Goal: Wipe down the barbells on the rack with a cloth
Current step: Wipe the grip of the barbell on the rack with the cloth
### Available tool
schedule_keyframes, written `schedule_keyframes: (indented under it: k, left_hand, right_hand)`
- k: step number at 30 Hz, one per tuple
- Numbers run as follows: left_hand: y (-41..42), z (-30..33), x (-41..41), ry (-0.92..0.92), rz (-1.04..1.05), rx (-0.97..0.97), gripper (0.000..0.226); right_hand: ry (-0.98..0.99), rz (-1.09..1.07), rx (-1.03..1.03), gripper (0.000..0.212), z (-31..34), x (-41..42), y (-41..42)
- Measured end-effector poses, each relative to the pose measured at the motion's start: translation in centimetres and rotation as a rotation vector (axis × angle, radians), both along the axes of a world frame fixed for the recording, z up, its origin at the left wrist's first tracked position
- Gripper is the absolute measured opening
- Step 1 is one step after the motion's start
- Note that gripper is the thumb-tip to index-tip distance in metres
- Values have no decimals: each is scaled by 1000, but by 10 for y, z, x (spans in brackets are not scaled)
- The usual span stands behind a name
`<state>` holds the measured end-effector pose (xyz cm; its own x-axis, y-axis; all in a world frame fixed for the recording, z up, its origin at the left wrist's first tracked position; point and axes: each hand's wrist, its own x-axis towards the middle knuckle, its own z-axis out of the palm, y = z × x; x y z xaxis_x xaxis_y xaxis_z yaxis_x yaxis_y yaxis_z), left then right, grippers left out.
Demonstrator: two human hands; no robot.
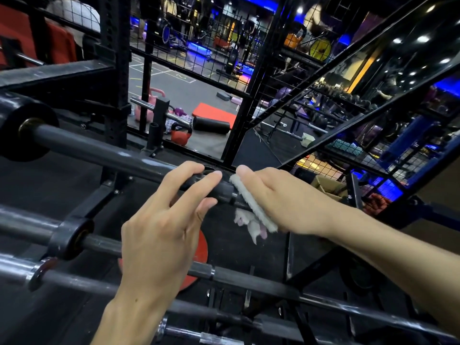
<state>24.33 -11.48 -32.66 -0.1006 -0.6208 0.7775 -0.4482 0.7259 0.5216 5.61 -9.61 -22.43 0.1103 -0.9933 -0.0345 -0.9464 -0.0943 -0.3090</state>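
The rack (82, 215) carries several barbells lying roughly level, stacked from far to near, so each shaft is open along its length for a cloth to run over it. The top barbell (99, 149) is the one I am working on: its long axis runs from the thick black sleeve at upper left down toward the right, where it passes under both my hands. Two more barbells (249, 277) lie below and nearer me, slanting the same way.

My left hand (164, 225) rests over the shaft with its fingers loosely bent across the top. I judge it is there to steady the bar so it does not roll while I rub. Just beside it, my right hand (273, 200) wraps the pale cloth (251, 202) around the shaft, fingers curled over the far side, thumb side toward me. The cloth lies folded across the bar, at right angles to its axis, with a loose tail hanging beneath. Held like that, it should slide along the shaft in either direction.
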Motion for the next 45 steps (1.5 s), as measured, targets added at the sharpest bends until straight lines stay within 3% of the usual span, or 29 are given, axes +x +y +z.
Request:
schedule_keyframes:
  k: [3, 7, 9, 12, 15, 17, 20, 21, 26, 32, 37, 41, 45]
  left_hand:
    - [-2, 0, 1, -6, 11, -9, 32]
    - [-1, 0, 2, -7, 11, 4, 32]
    - [0, 1, 2, -7, 6, 4, 32]
    - [1, 1, 1, -7, -8, 10, 32]
    - [0, 0, 1, -4, -14, 8, 32]
    - [-1, 1, 2, 0, -6, 7, 32]
    - [0, 1, 2, 0, -4, 9, 32]
    - [0, 1, 3, -2, -4, 10, 32]
    - [0, 1, 2, -5, 0, 19, 33]
    - [-1, 1, 1, -9, 14, -2, 33]
    - [0, 0, 0, -2, 21, -6, 32]
    - [0, -1, 0, 12, 19, 5, 32]
    - [1, 0, -1, 27, 11, 14, 32]
  right_hand:
    - [-198, 4, 194, 82, 7, -6, -2]
    - [-395, 170, 313, 44, 22, -20, 8]
    - [-374, 165, 267, 43, 20, -23, 8]
    - [-277, 80, 158, 63, 10, -12, 6]
    - [-281, 0, 226, 75, 7, -9, -1]
    - [-327, 62, 272, 67, 13, -13, 1]
    - [-366, 143, 321, 27, 23, -22, 10]
    - [-366, 139, 312, 26, 22, -23, 12]
    - [-365, 171, 239, 39, 10, -17, 9]
    - [-304, 29, 192, 75, 7, -6, 3]
    - [-456, -74, 210, 58, 26, -17, 17]
    - [-362, -7, 244, 61, 31, -28, 33]
    - [-196, 87, 144, 42, 18, -15, 27]
